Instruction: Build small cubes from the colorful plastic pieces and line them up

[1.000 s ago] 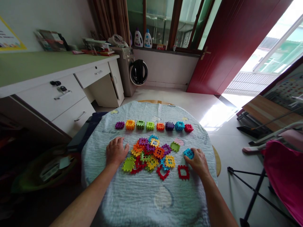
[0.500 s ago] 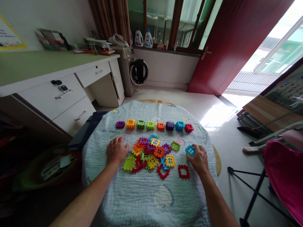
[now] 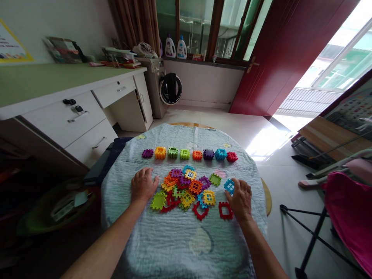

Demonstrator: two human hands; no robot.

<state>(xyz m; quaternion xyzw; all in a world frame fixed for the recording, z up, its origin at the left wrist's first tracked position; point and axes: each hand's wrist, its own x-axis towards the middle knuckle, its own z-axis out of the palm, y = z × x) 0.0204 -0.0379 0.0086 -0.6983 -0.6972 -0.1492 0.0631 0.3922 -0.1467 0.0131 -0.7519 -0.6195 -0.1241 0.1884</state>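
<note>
My right hand (image 3: 241, 195) pinches a blue window-shaped building tile (image 3: 229, 186) between thumb and fingers, at the right of the table. Just below it lies a red square frame tile (image 3: 226, 210). My left hand (image 3: 143, 184) rests on the cloth with thumb and fingers apart, holding nothing, left of a heap of mixed tiles. In that heap are an orange window tile (image 3: 195, 186), a yellow window tile (image 3: 209, 197) and a lime green tile (image 3: 159, 200). A green tile (image 3: 215, 179) lies apart, between the heap and my right hand.
Behind the heap runs a row of assembled blocks, from a purple one (image 3: 147, 153) to a red one (image 3: 232, 157). A pale blue cloth (image 3: 162, 240) covers the round table. A desk (image 3: 72, 81) stands to the left, a pink folding chair (image 3: 348, 217) to the right.
My right hand has shifted slightly left with the blue tile, toward the heap. My left hand and the other tiles have stayed in place.
</note>
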